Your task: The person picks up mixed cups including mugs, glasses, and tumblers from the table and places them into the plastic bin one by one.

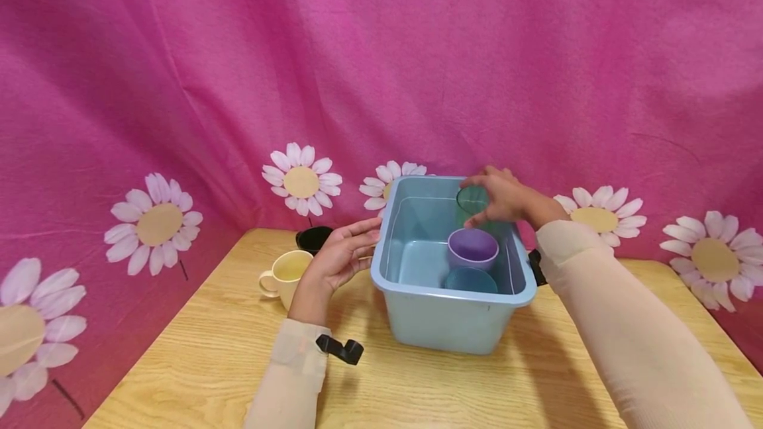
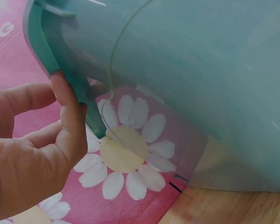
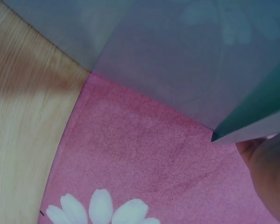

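A light blue plastic tub (image 1: 438,316) stands on the table. My left hand (image 1: 344,253) is at its left side, fingertips against the outside of the rim; the left wrist view shows these fingers (image 2: 70,116) at the rim's underside. Over the back right of the tub, my right hand (image 1: 503,197) holds a green see-through cup (image 1: 471,198) near its rim, thumb and fingers on either side. Inside the tub, a purple cup (image 1: 473,247) sits just in front of the green one, and a teal cup (image 1: 471,280) lies nearer the front wall.
Left of the tub, a pale yellow mug (image 1: 289,270) stands with its handle to the left. Behind it is a black cup or bowl (image 1: 314,238), partly covered by the mug and my hand. A pink flowered cloth (image 1: 381,71) hangs round the wooden table (image 1: 417,389).
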